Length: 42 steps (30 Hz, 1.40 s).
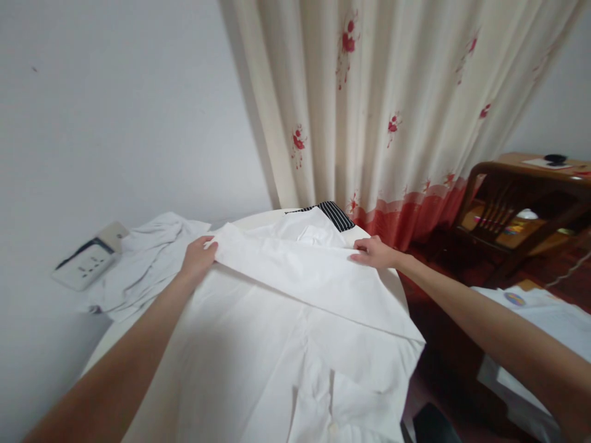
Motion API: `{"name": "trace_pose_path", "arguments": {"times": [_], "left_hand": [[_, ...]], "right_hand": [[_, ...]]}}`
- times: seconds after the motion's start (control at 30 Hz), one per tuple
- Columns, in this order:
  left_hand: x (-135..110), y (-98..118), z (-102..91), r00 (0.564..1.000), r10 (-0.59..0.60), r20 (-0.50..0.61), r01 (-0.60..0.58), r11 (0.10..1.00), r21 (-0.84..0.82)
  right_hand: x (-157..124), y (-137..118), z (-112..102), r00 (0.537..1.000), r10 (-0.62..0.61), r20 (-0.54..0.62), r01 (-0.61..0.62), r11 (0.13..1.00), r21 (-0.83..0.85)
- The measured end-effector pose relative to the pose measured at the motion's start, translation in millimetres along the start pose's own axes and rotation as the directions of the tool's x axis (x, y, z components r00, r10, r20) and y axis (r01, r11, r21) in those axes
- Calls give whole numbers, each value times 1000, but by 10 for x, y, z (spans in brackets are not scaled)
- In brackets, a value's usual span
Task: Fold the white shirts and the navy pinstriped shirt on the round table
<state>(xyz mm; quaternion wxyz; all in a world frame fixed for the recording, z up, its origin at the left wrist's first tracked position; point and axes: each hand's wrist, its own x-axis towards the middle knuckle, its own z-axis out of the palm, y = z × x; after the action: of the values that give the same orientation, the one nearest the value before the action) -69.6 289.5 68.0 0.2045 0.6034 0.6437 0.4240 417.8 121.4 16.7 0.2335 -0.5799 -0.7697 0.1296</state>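
A white shirt (258, 320) lies spread over a pale round-edged table (398, 284), with one part folded across its upper area. At the left end of that fold, my left hand (199, 257) pinches the cloth between thumb and fingers. My right hand (373, 252) grips the upper edge of the shirt on the right side, its fingers closed on the fabric. A cuff with a button shows near the bottom of the view. Behind the shirt, a black-and-white striped cloth (336, 215) lies at the table's far edge.
Crumpled white cloth (154, 252) lies at the left beside a white socket box (87, 266) near the wall. A floral curtain (369, 111) hangs behind the table. To the right are a wooden chair (480, 178) and more white clothing (554, 320).
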Motion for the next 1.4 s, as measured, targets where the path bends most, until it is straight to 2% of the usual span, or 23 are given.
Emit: {"name": "trace_pose_path", "arguments": {"times": [0.07, 0.13, 0.23, 0.33, 0.43, 0.5, 0.67, 0.73, 0.83, 0.9, 0.93, 1.03, 1.1, 1.17, 1.27, 1.4], "left_hand": [[-19, -38, 32, 997, 20, 73, -27, 994, 103], [-14, -118, 80, 987, 70, 145, -106, 960, 260], [4, -266, 161, 967, 139, 212, -217, 887, 408], [-2, -386, 220, 959, 147, 244, -241, 875, 420], [-21, -455, 249, 949, 163, 271, -277, 843, 460], [-33, -482, 263, 944, 164, 288, -296, 809, 508], [-95, -548, 271, 933, 164, 322, -334, 730, 597], [-148, -558, 251, 927, 176, 332, -358, 683, 637], [-267, -494, 237, 930, 186, 316, -364, 566, 740], [-368, -374, 291, 918, 256, 302, -392, 490, 779], [-426, -293, 346, 899, 310, 310, -428, 470, 772], [-632, -41, 611, 805, 433, 405, -587, 487, 646], [-786, 71, 810, 751, 435, 497, -660, 521, 541], [-922, 106, 964, 720, 395, 571, -683, 549, 481], [-1027, 56, 1062, 718, 337, 609, -668, 581, 466], [-977, -43, 1011, 741, 297, 602, -636, 598, 488]], "right_hand": [[-30, 6, -12, 999, -46, 9, 46, 982, -183], [-71, -17, 1, 999, -49, 23, 53, 959, -278], [-169, -154, 31, 998, 2, -61, -23, 937, -350], [-363, -388, 75, 990, -13, -144, -38, 938, -344], [-656, -555, 170, 990, -134, -51, 114, 952, -285], [-857, -565, 247, 987, -157, 37, 161, 955, -248], [-1133, -406, 331, 996, -49, 80, 69, 962, -263], [-1116, -386, 313, 998, -28, 52, 41, 962, -272], [-944, -448, 292, 997, 48, -56, -62, 952, -300], [-752, -533, 321, 991, 88, -100, -116, 941, -319], [-645, -580, 353, 990, 95, -101, -123, 937, -327], [-354, -689, 506, 994, 87, -62, -103, 929, -356], [-239, -704, 610, 996, 84, -34, -90, 920, -380], [-203, -661, 672, 997, 78, -17, -78, 913, -401], [-253, -521, 659, 996, 89, -16, -87, 902, -422], [-358, -311, 576, 984, 172, -51, -177, 880, -441]]}}
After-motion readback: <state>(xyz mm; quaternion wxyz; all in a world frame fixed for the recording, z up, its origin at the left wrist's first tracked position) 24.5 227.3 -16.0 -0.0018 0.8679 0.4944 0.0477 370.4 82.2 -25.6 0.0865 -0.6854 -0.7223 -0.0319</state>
